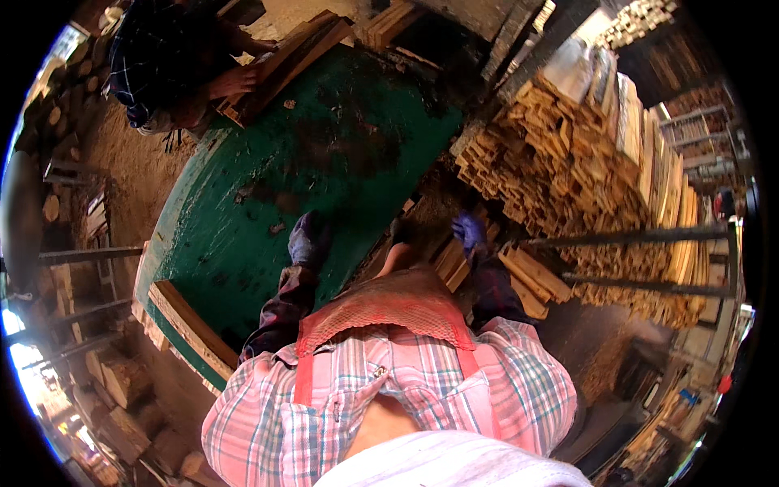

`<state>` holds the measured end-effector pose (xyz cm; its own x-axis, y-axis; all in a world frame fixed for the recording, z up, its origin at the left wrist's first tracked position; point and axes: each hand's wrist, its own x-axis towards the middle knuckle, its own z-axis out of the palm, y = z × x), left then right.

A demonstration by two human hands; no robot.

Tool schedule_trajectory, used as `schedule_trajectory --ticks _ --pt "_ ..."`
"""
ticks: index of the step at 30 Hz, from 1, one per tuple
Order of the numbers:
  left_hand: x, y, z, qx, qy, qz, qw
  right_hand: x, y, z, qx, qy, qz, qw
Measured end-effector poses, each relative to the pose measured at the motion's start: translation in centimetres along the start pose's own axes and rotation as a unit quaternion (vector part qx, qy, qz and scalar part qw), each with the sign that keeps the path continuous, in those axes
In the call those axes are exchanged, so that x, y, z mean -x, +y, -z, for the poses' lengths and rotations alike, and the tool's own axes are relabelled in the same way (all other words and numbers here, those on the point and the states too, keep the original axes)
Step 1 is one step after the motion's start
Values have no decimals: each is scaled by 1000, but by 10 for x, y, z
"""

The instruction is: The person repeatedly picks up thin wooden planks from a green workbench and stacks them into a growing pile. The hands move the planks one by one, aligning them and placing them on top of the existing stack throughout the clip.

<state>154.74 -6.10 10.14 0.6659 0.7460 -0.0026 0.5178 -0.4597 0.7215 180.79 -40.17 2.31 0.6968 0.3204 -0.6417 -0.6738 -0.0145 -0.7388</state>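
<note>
My left hand (pixel 309 241), in a greyish-purple work glove, is over the near part of a green, stained tabletop (pixel 219 219). Its fingers point away from me, and no object shows in them. Off the table's right side is my right hand (pixel 469 232) in a purple glove, its fingers loosely bent and apart. Nothing shows in its grasp. Close by it lie several cut wooden planks (pixel 531 276), lower than the tabletop. A wooden board (pixel 192 326) lies along the table's near left edge, away from my left hand.
Across the table a co-worker's hands (pixel 235 81) rest on wooden boards (pixel 296 61) at the far edge. A tall stack of sawn wood strips (pixel 560 154) stands at the right, with dark metal bars (pixel 641 237) before it. Wood blocks (pixel 122 381) lie at the lower left.
</note>
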Motion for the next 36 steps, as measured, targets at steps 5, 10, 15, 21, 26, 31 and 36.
schedule_trajectory --ticks 5,10,15,21,26,31,36 --pt "-51 12 -9 -22 -21 63 998 -46 -122 -133 59 -42 55 996" --pt "-86 28 -13 -26 -4 82 996 -114 -201 -240 -36 -141 139 980" --pt "-150 61 -14 54 -64 151 985 -196 -248 -323 -47 -219 90 970" --pt "-259 127 -25 37 -71 68 994 -222 -260 -397 -122 -159 1 980" --pt "-352 169 -42 66 48 -67 994 -231 -242 -391 -127 -100 69 984" --pt "-441 204 -65 -133 2 -129 983 -231 -236 -363 49 -148 12 988" --pt "-477 210 -73 -281 -131 -60 949 -231 -213 -371 -58 -113 4 992"
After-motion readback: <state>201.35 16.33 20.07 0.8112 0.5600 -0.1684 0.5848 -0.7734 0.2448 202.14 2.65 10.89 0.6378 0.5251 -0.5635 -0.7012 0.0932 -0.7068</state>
